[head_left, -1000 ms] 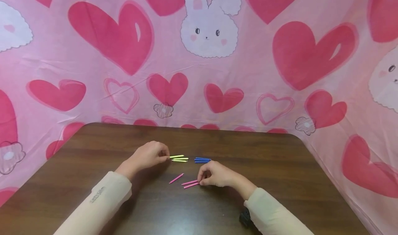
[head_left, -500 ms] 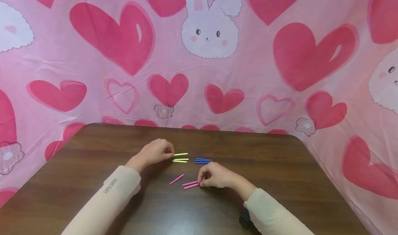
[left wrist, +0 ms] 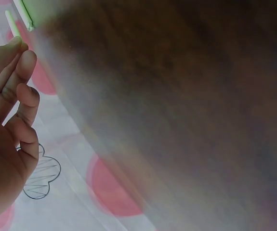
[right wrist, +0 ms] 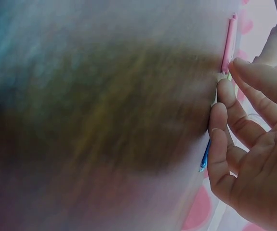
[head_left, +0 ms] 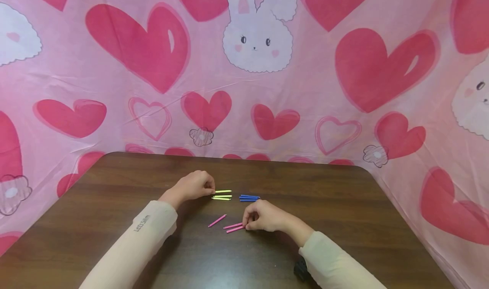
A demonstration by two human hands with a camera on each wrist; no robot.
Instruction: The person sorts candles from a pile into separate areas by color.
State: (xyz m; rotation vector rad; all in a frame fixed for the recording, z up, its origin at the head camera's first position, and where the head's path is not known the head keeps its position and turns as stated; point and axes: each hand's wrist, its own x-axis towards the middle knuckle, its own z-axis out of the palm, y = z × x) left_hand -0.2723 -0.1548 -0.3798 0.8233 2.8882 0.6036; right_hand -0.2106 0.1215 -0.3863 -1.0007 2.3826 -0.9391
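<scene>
My left hand (head_left: 192, 186) pinches the left end of a thin yellow-green stick (head_left: 223, 191) between thumb and forefinger, just behind two more yellow-green sticks (head_left: 221, 198). Its free end also shows in the left wrist view, a pale stick (left wrist: 13, 24) rising from the fingertips. My right hand (head_left: 269, 216) pinches the right end of a pink stick (head_left: 235, 229); a second pink stick (head_left: 232, 225) lies right beside it, its end partly hidden by the fingers. Farther left, one pink stick (head_left: 217, 220) lies apart at a slant. Several blue sticks (head_left: 249, 198) lie side by side behind my right hand.
All sticks lie on a dark brown wooden table (head_left: 214, 259) with rounded far corners. A pink cloth (head_left: 244, 81) with hearts and rabbits hangs behind and around it. A small black object (head_left: 301, 268) shows beside my right sleeve.
The left hand has shifted right, carrying the yellow-green stick away from me, then slightly down beside the other two. The right hand and the pink sticks stay put.
</scene>
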